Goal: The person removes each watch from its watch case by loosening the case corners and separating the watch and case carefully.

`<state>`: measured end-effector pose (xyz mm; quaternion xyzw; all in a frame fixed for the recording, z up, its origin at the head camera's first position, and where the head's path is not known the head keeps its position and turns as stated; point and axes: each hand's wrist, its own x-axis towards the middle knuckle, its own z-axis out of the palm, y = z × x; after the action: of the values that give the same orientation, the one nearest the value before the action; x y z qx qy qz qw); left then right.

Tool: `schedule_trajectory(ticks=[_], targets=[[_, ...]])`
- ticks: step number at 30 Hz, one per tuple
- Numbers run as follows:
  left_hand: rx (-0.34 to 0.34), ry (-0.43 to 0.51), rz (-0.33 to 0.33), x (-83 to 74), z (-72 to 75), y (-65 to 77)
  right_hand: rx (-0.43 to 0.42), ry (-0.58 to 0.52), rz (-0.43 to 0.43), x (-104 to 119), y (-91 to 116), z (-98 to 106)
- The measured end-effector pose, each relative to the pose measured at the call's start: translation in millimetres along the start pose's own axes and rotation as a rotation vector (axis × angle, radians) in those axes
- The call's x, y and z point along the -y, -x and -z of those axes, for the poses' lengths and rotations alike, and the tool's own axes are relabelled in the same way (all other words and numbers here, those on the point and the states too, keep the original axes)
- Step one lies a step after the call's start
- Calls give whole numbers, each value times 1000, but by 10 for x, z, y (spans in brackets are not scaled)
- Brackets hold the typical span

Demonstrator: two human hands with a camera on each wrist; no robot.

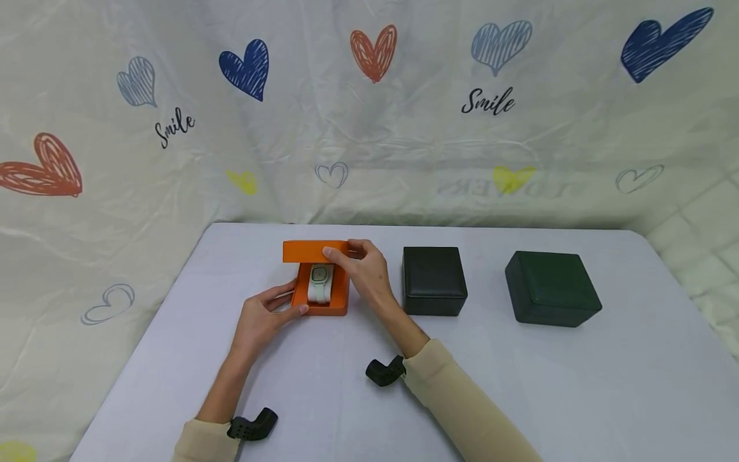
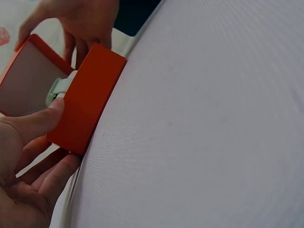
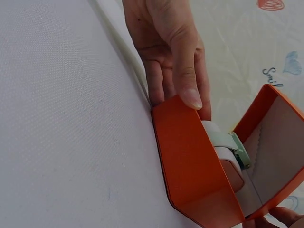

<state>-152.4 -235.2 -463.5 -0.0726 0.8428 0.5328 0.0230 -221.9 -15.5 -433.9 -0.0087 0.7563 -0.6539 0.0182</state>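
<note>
On the white table stands an orange watch box [image 1: 340, 290] with its lid [image 1: 304, 251] raised at the back. Inside sits a wristwatch [image 1: 320, 276] with a pale green squarish case and a white strap, around a cushion [image 3: 231, 172]. My left hand [image 1: 261, 321] grips the box's left side, its thumb on the front edge [image 2: 90, 109]. With the thumb in front and fingers behind, my right hand [image 1: 368, 273] pinches the right part of the lid. In the right wrist view only some right-hand fingertips [image 3: 285, 216] show, below the lid.
A black box [image 1: 433, 276], closed, stands just right of my right hand. Farther right is a closed dark green box [image 1: 551, 279]. Behind the table [image 1: 346, 398] hangs a white sheet [image 1: 404, 141] printed with hearts. Each wrist carries a black camera mount [image 1: 254, 426].
</note>
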Motion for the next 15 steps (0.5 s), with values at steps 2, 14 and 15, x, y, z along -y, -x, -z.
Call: schedule_trajectory(ticks=[2, 14, 15], targets=[[-4, 2, -4, 6, -6, -1, 0, -9, -5, 0, -1, 2], [-6, -12, -6, 24, 1, -9, 196, 39, 75, -71, -24, 167], [-5, -12, -5, 25, 4, -10, 217, 38, 84, -82, -33, 183]])
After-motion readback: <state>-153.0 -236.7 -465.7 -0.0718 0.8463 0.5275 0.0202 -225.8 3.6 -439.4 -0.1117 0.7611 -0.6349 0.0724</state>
